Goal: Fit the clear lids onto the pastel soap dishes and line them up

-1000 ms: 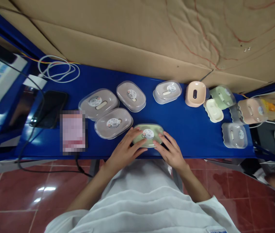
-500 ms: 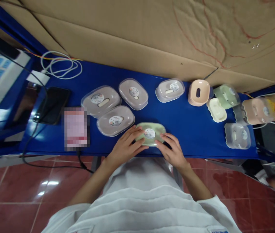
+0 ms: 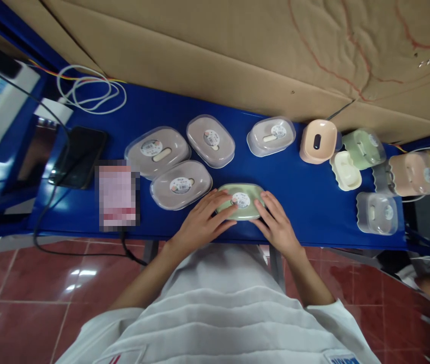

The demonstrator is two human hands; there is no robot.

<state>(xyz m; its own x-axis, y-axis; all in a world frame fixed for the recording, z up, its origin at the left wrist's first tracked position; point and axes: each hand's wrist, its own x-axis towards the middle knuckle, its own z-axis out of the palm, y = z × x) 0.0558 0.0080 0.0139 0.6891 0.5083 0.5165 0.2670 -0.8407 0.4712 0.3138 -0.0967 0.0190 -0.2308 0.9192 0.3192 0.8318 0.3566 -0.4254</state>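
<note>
A green soap box point(image 3: 252, 197) with a clear lid and a round label lies flat near the front edge of the table. My left hand point(image 3: 204, 216) grips its left end, the fingers reaching over the lid. At the opposite end, my right hand point(image 3: 278, 222) holds the right side with its fingertips. Left of the hands sit three pinkish-grey soap boxes, one at the front point(image 3: 181, 185), one on the left point(image 3: 156, 151) and one behind point(image 3: 210, 140), all lidded and labelled. Another lidded grey soap box point(image 3: 271, 135) stands farther back.
On the right of the blue table point(image 3: 294, 202) are a peach box point(image 3: 318, 141), a green box point(image 3: 362, 146), a cream tray point(image 3: 345, 171) and a clear-lidded box point(image 3: 377, 213). A phone point(image 3: 80, 156), white cable point(image 3: 91, 93) and blurred pink item point(image 3: 117, 196) are left. Cardboard point(image 3: 199, 50) stands behind.
The view has shifted slightly. My right hand's fingers have slid outward from the lid's front to the right end of the green soap box; my left hand keeps its hold.
</note>
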